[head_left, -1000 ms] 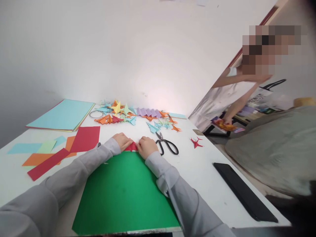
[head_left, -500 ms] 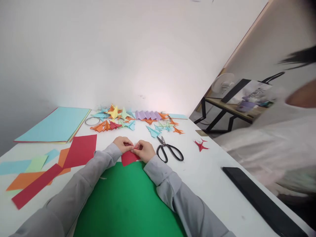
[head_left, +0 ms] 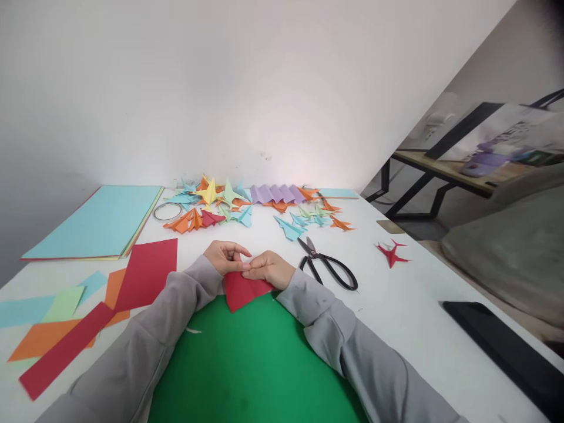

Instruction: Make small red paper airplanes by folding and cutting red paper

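A small piece of red paper (head_left: 243,290) with a crease in it lies at the far edge of a green sheet (head_left: 255,364). My left hand (head_left: 225,257) pinches the paper's top edge between thumb and finger, its other fingers curled above. Right beside it, my right hand (head_left: 269,269) is closed on the same edge, and the fingertips of both hands almost touch. Black-handled scissors (head_left: 326,263) rest on the table just right of my right hand, blades partly apart.
Folded colourful paper shapes (head_left: 211,202) line the wall. Large sheets (head_left: 97,223) are stacked back left, with cut strips (head_left: 66,349) nearer. A red folded figure (head_left: 391,255) and a black flat object (head_left: 506,346) lie right. Beyond stands a shelf (head_left: 453,170).
The camera view has shifted, moving the table's right side further right in view. The red paper's lower part now shows as a pointed shape. The person at the right is mostly out of view.
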{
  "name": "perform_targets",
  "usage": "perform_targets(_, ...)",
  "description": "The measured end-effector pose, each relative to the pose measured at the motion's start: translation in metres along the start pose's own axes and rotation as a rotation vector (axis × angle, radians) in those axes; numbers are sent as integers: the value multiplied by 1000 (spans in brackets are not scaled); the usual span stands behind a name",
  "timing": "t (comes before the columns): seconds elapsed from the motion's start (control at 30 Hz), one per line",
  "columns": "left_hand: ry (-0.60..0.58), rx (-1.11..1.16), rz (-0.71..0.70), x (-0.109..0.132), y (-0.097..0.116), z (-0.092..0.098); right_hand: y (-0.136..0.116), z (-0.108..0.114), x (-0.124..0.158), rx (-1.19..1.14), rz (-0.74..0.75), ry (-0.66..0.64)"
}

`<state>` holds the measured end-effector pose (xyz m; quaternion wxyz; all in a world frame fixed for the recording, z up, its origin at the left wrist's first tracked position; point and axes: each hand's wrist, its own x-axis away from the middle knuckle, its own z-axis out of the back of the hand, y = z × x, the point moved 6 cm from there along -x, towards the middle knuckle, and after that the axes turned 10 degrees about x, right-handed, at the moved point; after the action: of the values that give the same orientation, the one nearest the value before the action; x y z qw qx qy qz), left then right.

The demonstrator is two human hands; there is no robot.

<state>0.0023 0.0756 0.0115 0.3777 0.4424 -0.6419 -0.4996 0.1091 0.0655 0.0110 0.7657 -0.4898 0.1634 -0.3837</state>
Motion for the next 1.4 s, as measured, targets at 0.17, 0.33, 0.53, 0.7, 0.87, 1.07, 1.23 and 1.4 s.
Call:
perform_targets(0.17,47,34,-15,-1,-2,4,-2,1,4,-47,62,-30)
perform_targets(0.33,97,30,7,3,5,5,-5,4,6,52,140,5)
perform_targets(0.53,78,-20,7,6,8,-3,-7,4,3,291,105,84)
perform_targets(0.7,111,-72,-53,5,5,-1,-2,1,3,190,72,66)
perform_targets(0.87,145,-117,-97,3,4,1,-5,4,3,213,132,125)
perform_targets(1.07,97,-30,-75,1,1,2,-3,2,2,120,117,97)
perform_targets(1.23,107,-49,-113,1,2,11,-1,5,2,-15,81,155)
perform_targets(1.4,206,31,-144,4,6,14,0,5,3,-262,93,137)
